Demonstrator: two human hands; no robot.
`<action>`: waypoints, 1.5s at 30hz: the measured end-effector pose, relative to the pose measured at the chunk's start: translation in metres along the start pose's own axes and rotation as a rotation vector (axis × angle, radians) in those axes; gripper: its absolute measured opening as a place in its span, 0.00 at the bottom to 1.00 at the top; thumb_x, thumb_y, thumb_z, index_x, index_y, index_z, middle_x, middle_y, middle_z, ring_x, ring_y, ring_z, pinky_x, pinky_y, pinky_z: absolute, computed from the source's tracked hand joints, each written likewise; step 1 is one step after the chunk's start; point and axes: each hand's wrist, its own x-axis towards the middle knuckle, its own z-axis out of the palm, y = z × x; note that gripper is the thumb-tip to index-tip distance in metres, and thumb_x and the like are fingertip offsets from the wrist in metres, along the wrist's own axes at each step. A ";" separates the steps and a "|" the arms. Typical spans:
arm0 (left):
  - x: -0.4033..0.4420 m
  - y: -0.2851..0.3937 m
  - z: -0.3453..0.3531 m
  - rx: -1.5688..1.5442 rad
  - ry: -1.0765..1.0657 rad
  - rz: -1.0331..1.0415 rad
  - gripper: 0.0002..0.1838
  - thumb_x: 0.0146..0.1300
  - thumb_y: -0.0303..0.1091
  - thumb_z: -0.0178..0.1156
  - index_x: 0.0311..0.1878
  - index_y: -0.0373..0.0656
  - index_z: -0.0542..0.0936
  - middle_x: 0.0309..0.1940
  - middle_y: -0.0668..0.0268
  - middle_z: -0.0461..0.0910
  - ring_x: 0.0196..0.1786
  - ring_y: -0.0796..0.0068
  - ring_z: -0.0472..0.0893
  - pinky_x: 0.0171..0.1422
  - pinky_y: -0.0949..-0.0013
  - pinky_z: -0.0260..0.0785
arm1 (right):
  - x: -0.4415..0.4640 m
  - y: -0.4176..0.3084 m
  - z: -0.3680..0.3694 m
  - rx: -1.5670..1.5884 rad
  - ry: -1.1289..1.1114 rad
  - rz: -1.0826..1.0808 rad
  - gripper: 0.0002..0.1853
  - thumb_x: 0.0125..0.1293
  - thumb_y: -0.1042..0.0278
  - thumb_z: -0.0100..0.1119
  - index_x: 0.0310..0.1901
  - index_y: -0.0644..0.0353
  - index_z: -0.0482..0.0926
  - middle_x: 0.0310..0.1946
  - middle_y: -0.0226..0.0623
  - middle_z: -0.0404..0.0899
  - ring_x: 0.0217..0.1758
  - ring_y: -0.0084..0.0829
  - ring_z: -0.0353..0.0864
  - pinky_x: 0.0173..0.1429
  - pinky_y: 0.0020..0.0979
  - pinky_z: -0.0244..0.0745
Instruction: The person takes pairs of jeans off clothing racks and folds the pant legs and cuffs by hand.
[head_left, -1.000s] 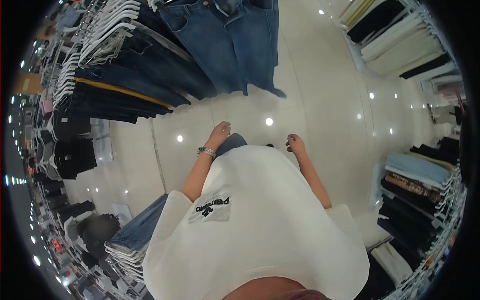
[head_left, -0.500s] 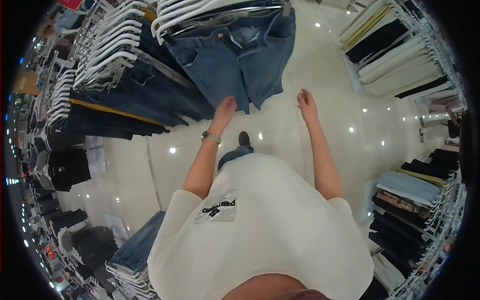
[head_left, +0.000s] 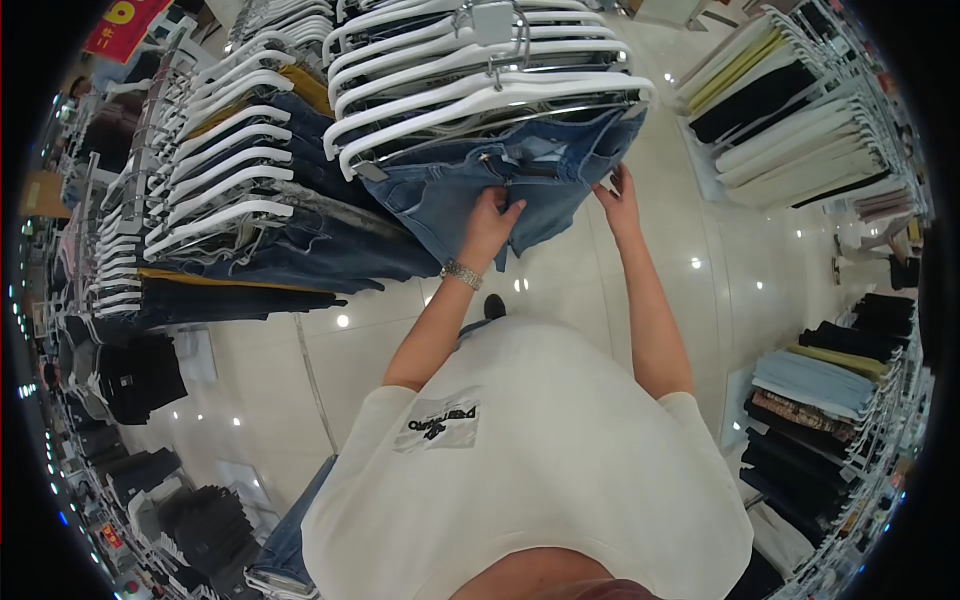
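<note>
- Far left, black garments (head_left: pixel 140 380) hang over the floor (head_left: pixel 255 365).
- Next, dark jeans (head_left: pixel 330 250) hang from white hangers.
- At the centre, a blue denim garment (head_left: pixel 420 200) hangs from the front white hanger (head_left: pixel 490 98).
- Left hand (head_left: pixel 487 225), wearing a watch (head_left: pixel 462 274): on the denim's front, thumb parted from the fingers.
- Right hand (head_left: pixel 620 207): fingers parted by the denim's right edge; contact is hard to tell.
- Far right, light-blue garments (head_left: pixel 810 382).
</note>
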 end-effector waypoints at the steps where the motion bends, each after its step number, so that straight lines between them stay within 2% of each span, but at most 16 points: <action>1: 0.001 -0.004 0.000 -0.036 -0.008 -0.012 0.27 0.61 0.43 0.70 0.53 0.30 0.76 0.50 0.47 0.80 0.53 0.55 0.82 0.56 0.61 0.75 | 0.002 0.000 0.001 0.004 0.009 -0.005 0.38 0.62 0.58 0.68 0.70 0.65 0.64 0.68 0.54 0.69 0.73 0.48 0.67 0.73 0.48 0.62; 6: -0.004 -0.006 0.000 -0.081 -0.014 -0.054 0.24 0.62 0.42 0.68 0.52 0.31 0.77 0.49 0.49 0.81 0.49 0.55 0.84 0.53 0.60 0.76 | 0.015 0.016 -0.004 -0.027 -0.152 0.018 0.31 0.64 0.60 0.67 0.64 0.66 0.71 0.56 0.47 0.80 0.61 0.38 0.78 0.66 0.38 0.69; 8: -0.005 -0.011 -0.001 -0.108 0.013 -0.046 0.21 0.63 0.38 0.67 0.52 0.31 0.77 0.49 0.51 0.82 0.50 0.62 0.84 0.52 0.64 0.76 | 0.004 0.018 -0.008 0.055 -0.213 0.116 0.26 0.65 0.60 0.66 0.60 0.66 0.76 0.50 0.42 0.83 0.54 0.31 0.80 0.61 0.34 0.72; 12: -0.013 -0.040 -0.027 -0.056 0.149 -0.060 0.18 0.65 0.33 0.65 0.54 0.33 0.77 0.51 0.55 0.82 0.52 0.66 0.83 0.53 0.66 0.75 | -0.024 0.018 -0.016 0.068 -0.282 0.223 0.21 0.68 0.57 0.63 0.56 0.65 0.80 0.49 0.36 0.84 0.52 0.27 0.79 0.62 0.28 0.68; 15: -0.027 -0.088 -0.060 0.031 0.396 -0.076 0.21 0.64 0.26 0.63 0.60 0.34 0.73 0.55 0.56 0.78 0.57 0.66 0.79 0.60 0.65 0.72 | -0.038 0.031 -0.019 0.101 -0.291 0.222 0.19 0.70 0.57 0.61 0.53 0.65 0.81 0.47 0.34 0.84 0.50 0.25 0.78 0.59 0.28 0.69; 19: -0.041 -0.064 -0.099 0.257 0.803 0.017 0.23 0.63 0.26 0.63 0.61 0.32 0.71 0.53 0.54 0.79 0.55 0.64 0.80 0.61 0.65 0.70 | -0.052 0.046 -0.021 0.199 -0.263 0.186 0.18 0.72 0.57 0.58 0.51 0.66 0.81 0.42 0.31 0.83 0.45 0.23 0.77 0.54 0.26 0.71; 22: -0.043 -0.046 -0.120 -0.220 0.368 -0.146 0.24 0.61 0.27 0.63 0.60 0.32 0.73 0.48 0.52 0.82 0.49 0.51 0.82 0.58 0.60 0.72 | -0.056 0.055 -0.025 0.182 -0.296 0.217 0.21 0.74 0.54 0.57 0.54 0.65 0.81 0.46 0.32 0.83 0.50 0.24 0.77 0.59 0.27 0.69; 25: -0.044 -0.041 -0.110 -0.054 0.339 -0.149 0.22 0.61 0.31 0.65 0.57 0.32 0.75 0.45 0.54 0.84 0.46 0.58 0.84 0.54 0.63 0.74 | -0.055 0.067 -0.030 0.146 -0.354 0.288 0.23 0.73 0.51 0.58 0.55 0.65 0.80 0.49 0.33 0.83 0.53 0.25 0.77 0.62 0.27 0.68; 26: -0.043 -0.058 -0.101 -0.026 0.405 -0.061 0.21 0.62 0.34 0.65 0.54 0.32 0.78 0.45 0.54 0.85 0.47 0.62 0.85 0.53 0.64 0.74 | -0.054 0.070 -0.033 0.136 -0.373 0.316 0.24 0.73 0.50 0.58 0.56 0.66 0.80 0.49 0.34 0.83 0.54 0.25 0.77 0.63 0.28 0.68; 29: -0.061 -0.058 -0.086 -0.012 0.354 -0.180 0.22 0.62 0.37 0.66 0.54 0.32 0.79 0.47 0.53 0.86 0.49 0.61 0.85 0.54 0.64 0.74 | -0.068 0.044 -0.040 0.197 -0.442 0.307 0.23 0.71 0.50 0.61 0.51 0.66 0.81 0.43 0.34 0.84 0.48 0.24 0.78 0.56 0.27 0.72; 32: -0.090 -0.047 -0.059 -0.179 0.248 -0.316 0.23 0.62 0.40 0.68 0.54 0.32 0.81 0.47 0.50 0.86 0.50 0.56 0.85 0.55 0.62 0.73 | -0.082 0.028 -0.044 0.172 -0.601 0.324 0.27 0.68 0.48 0.64 0.53 0.68 0.81 0.45 0.36 0.84 0.50 0.26 0.79 0.57 0.27 0.72; 37: -0.143 -0.060 -0.005 -0.006 0.126 -0.363 0.27 0.64 0.46 0.66 0.54 0.30 0.80 0.44 0.52 0.86 0.47 0.62 0.85 0.53 0.62 0.74 | -0.086 0.052 -0.041 0.028 -0.723 0.373 0.28 0.71 0.50 0.60 0.59 0.68 0.78 0.51 0.38 0.84 0.56 0.29 0.78 0.64 0.29 0.68; 38: -0.151 -0.066 0.002 0.004 0.094 -0.390 0.28 0.64 0.47 0.66 0.55 0.30 0.80 0.44 0.53 0.86 0.46 0.62 0.84 0.53 0.62 0.74 | -0.087 0.060 -0.039 0.088 -0.680 0.351 0.26 0.72 0.51 0.59 0.58 0.68 0.79 0.51 0.37 0.84 0.55 0.28 0.79 0.63 0.29 0.69; 41: -0.172 -0.086 0.015 -0.201 0.010 -0.559 0.32 0.66 0.49 0.65 0.62 0.31 0.76 0.56 0.51 0.82 0.58 0.65 0.80 0.63 0.65 0.70 | -0.086 0.095 -0.030 0.225 -0.545 0.291 0.23 0.74 0.53 0.56 0.55 0.67 0.80 0.46 0.35 0.84 0.50 0.26 0.79 0.58 0.28 0.71; 43: -0.182 -0.083 0.013 -0.130 0.120 -0.575 0.28 0.67 0.50 0.64 0.56 0.31 0.80 0.47 0.53 0.84 0.50 0.66 0.82 0.56 0.65 0.72 | -0.079 0.110 -0.030 0.262 -0.443 0.260 0.22 0.75 0.52 0.55 0.50 0.67 0.82 0.41 0.33 0.84 0.44 0.24 0.79 0.52 0.27 0.73; 45: -0.191 -0.078 0.005 -0.097 0.222 -0.643 0.25 0.67 0.48 0.63 0.49 0.29 0.82 0.38 0.54 0.86 0.41 0.66 0.83 0.48 0.64 0.74 | -0.071 0.121 -0.037 0.255 -0.383 0.327 0.22 0.75 0.53 0.55 0.52 0.67 0.81 0.43 0.34 0.85 0.46 0.24 0.80 0.54 0.27 0.72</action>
